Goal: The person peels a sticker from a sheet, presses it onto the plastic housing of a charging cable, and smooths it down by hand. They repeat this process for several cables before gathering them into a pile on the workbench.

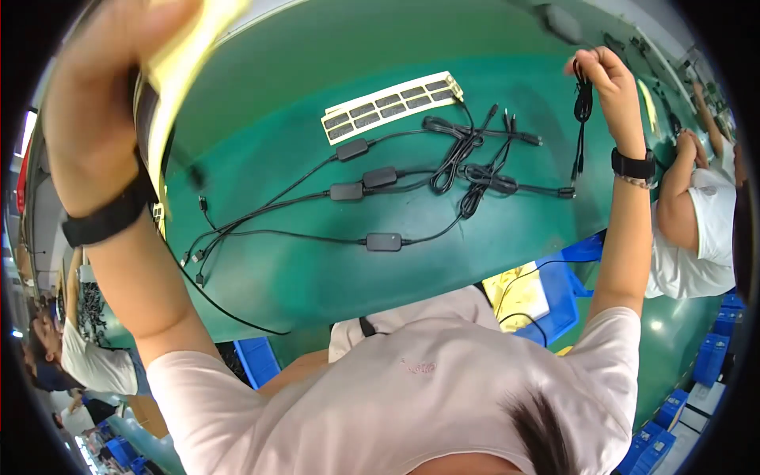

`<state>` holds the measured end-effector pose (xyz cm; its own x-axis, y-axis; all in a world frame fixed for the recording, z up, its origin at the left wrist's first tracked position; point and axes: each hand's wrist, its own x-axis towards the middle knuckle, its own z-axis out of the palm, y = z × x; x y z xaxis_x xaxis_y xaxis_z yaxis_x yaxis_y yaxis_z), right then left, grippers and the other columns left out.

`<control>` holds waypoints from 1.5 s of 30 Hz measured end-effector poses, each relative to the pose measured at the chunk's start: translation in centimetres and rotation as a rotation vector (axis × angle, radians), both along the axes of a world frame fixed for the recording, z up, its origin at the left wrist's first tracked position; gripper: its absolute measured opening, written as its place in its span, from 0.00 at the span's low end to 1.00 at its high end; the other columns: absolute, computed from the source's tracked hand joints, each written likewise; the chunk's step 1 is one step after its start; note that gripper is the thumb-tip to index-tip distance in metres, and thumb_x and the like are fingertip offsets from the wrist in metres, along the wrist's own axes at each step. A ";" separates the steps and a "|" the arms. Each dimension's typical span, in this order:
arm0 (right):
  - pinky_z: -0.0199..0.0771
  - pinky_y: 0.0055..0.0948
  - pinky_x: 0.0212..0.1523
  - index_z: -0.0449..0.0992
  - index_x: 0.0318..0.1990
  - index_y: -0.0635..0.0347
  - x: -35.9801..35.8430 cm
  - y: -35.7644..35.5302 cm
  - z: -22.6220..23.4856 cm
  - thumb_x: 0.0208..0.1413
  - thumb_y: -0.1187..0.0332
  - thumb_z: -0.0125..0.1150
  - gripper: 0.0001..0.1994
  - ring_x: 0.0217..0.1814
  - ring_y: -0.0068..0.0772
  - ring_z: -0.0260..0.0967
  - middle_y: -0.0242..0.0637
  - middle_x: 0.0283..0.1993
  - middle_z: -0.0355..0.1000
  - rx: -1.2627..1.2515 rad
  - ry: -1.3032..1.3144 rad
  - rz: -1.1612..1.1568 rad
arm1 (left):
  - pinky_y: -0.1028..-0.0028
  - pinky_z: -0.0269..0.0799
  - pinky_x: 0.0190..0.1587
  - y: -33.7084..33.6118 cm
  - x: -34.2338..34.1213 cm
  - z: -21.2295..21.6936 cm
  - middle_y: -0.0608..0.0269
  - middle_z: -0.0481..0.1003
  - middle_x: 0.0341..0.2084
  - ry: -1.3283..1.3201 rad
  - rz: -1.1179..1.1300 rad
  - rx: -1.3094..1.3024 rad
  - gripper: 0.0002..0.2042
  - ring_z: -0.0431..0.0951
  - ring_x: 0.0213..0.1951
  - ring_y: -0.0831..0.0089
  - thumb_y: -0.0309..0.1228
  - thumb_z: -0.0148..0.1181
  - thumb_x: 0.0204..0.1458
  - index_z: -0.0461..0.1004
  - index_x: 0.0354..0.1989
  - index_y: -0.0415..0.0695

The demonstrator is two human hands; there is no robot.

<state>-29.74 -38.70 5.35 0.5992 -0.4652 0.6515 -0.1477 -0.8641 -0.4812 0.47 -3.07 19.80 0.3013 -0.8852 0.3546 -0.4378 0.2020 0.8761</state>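
Observation:
My right hand (602,70), raised at the upper right, pinches a coiled black cable (583,103) whose ends hang below it. At the upper left, my left hand (99,87) is raised and smeared by motion. Beside its fingers is a bright yellow sheet (186,59), and I cannot make out their grip. A blurred dark plug (195,176) hangs near the left wrist. Between my arms lie several black cables with small box-shaped modules (384,242), their bundled coils (467,198) toward the right. Behind them lies a pale yellow strip with dark rectangular labels (388,107).
Everything lies on a green tabletop (301,273). By my right side, a blue bin (560,305) holds yellow and white material. A blurred dark object (560,24) is at the far right edge. Another person (693,214) sits at right, and one more (95,356) at left.

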 end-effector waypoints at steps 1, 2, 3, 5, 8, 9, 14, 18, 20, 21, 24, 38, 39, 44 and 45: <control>0.64 0.23 0.29 0.72 0.35 0.58 -0.4 1.1 -1.1 0.48 0.57 0.63 0.15 0.28 0.32 0.67 0.33 0.28 0.69 0.600 0.003 0.223 | 0.82 0.65 0.29 1.3 -0.7 -0.9 0.66 0.73 0.25 0.016 0.032 0.127 0.10 0.72 0.26 0.81 0.31 0.62 0.44 0.73 0.31 0.39; 0.64 0.23 0.29 0.72 0.35 0.58 -0.2 2.4 -1.5 0.48 0.57 0.63 0.15 0.28 0.32 0.67 0.33 0.28 0.69 0.613 -0.018 0.221 | 0.82 0.65 0.29 2.2 -1.2 -2.2 0.68 0.72 0.24 0.021 0.060 0.248 0.09 0.70 0.26 0.82 0.31 0.63 0.43 0.72 0.29 0.40; 0.63 0.24 0.28 0.71 0.33 0.59 0.5 4.0 -2.0 0.46 0.57 0.65 0.16 0.27 0.34 0.65 0.34 0.27 0.67 0.428 0.080 0.191 | 0.82 0.63 0.27 3.9 -0.3 -3.3 0.69 0.71 0.24 0.045 0.068 0.379 0.09 0.69 0.25 0.83 0.30 0.64 0.41 0.71 0.27 0.41; 0.62 0.25 0.27 0.71 0.31 0.60 2.6 6.8 -2.2 0.44 0.57 0.66 0.16 0.26 0.35 0.64 0.36 0.26 0.66 0.256 0.173 0.162 | 0.82 0.61 0.25 7.9 1.4 -4.8 0.70 0.70 0.23 0.056 0.141 0.644 0.10 0.67 0.23 0.84 0.29 0.66 0.39 0.69 0.23 0.41; 0.63 0.28 0.28 0.71 0.33 0.63 3.7 9.2 -2.2 0.39 0.56 0.68 0.20 0.26 0.38 0.63 0.37 0.28 0.66 -0.236 0.281 0.383 | 0.81 0.61 0.26 12.2 3.6 -8.1 0.70 0.70 0.22 0.114 0.097 0.763 0.10 0.67 0.24 0.83 0.27 0.66 0.40 0.69 0.20 0.41; 0.64 0.29 0.30 0.72 0.34 0.63 4.1 9.6 -2.4 0.38 0.56 0.68 0.21 0.27 0.40 0.64 0.37 0.28 0.67 -0.271 0.340 0.409 | 0.80 0.63 0.27 13.6 3.9 -9.1 0.69 0.71 0.22 0.188 0.029 0.725 0.09 0.69 0.24 0.83 0.27 0.65 0.41 0.69 0.19 0.41; 0.67 0.31 0.35 0.73 0.40 0.64 5.5 9.9 -2.8 0.39 0.56 0.66 0.23 0.31 0.43 0.67 0.40 0.31 0.70 -0.313 0.502 0.544 | 0.78 0.67 0.32 13.7 3.4 -14.7 0.66 0.73 0.22 -0.407 0.171 0.617 0.08 0.72 0.27 0.81 0.26 0.64 0.43 0.71 0.20 0.40; 0.68 0.31 0.38 0.74 0.42 0.65 6.9 12.1 0.2 0.43 0.59 0.65 0.21 0.36 0.41 0.69 0.41 0.34 0.71 -0.096 0.488 0.603 | 0.78 0.69 0.33 11.9 1.9 -12.2 0.64 0.75 0.23 -0.316 0.164 0.450 0.05 0.74 0.28 0.79 0.27 0.63 0.46 0.73 0.24 0.39; 0.68 0.30 0.39 0.74 0.42 0.65 8.5 14.4 1.0 0.44 0.60 0.65 0.20 0.37 0.40 0.70 0.41 0.35 0.72 -0.013 0.458 0.622 | 0.80 0.70 0.29 8.8 -0.9 -11.5 0.64 0.75 0.24 0.279 0.229 0.429 0.07 0.75 0.26 0.79 0.29 0.63 0.47 0.74 0.29 0.38; 0.69 0.29 0.38 0.72 0.45 0.64 9.9 16.0 1.1 0.45 0.65 0.65 0.19 0.37 0.36 0.70 0.40 0.35 0.72 0.037 0.353 0.710 | 0.81 0.70 0.27 6.9 -2.1 -12.2 0.65 0.75 0.24 0.241 0.263 0.456 0.08 0.75 0.25 0.79 0.30 0.63 0.47 0.74 0.30 0.38; 0.69 0.24 0.37 0.67 0.51 0.62 12.3 20.6 -0.1 0.46 0.74 0.63 0.22 0.38 0.30 0.70 0.38 0.34 0.73 0.471 0.258 0.808 | 0.80 0.70 0.25 1.9 -4.7 -15.1 0.66 0.75 0.23 0.189 0.268 0.475 0.09 0.75 0.25 0.80 0.32 0.63 0.48 0.74 0.29 0.38; 0.70 0.25 0.39 0.68 0.48 0.62 14.2 19.7 -5.1 0.41 0.78 0.65 0.22 0.38 0.30 0.70 0.39 0.39 0.71 -0.047 0.102 0.426 | 0.82 0.68 0.29 0.7 -4.8 -19.8 0.64 0.74 0.24 0.520 0.197 0.175 0.27 0.73 0.26 0.81 0.24 0.60 0.49 0.55 0.57 0.40; 0.70 0.26 0.41 0.69 0.46 0.63 14.3 19.9 -4.6 0.41 0.78 0.65 0.21 0.39 0.32 0.70 0.39 0.39 0.72 -0.095 0.101 0.468 | 0.82 0.67 0.29 0.7 -4.8 -19.9 0.64 0.73 0.25 0.436 0.254 0.182 0.27 0.73 0.27 0.81 0.24 0.61 0.48 0.56 0.56 0.40; 0.68 0.27 0.43 0.73 0.41 0.65 12.9 21.4 -4.6 0.39 0.78 0.66 0.17 0.40 0.34 0.70 0.41 0.41 0.71 0.251 0.198 0.563 | 0.81 0.67 0.29 1.2 -5.4 -20.1 0.63 0.74 0.25 0.225 0.195 0.128 0.29 0.72 0.26 0.79 0.25 0.63 0.47 0.57 0.57 0.40; 0.68 0.27 0.43 0.73 0.40 0.66 12.8 21.5 -4.8 0.40 0.78 0.66 0.16 0.41 0.34 0.69 0.41 0.41 0.71 0.469 0.243 0.573 | 0.81 0.67 0.30 1.1 -5.3 -20.0 0.64 0.74 0.25 0.086 0.249 0.113 0.27 0.72 0.26 0.78 0.25 0.63 0.47 0.59 0.56 0.40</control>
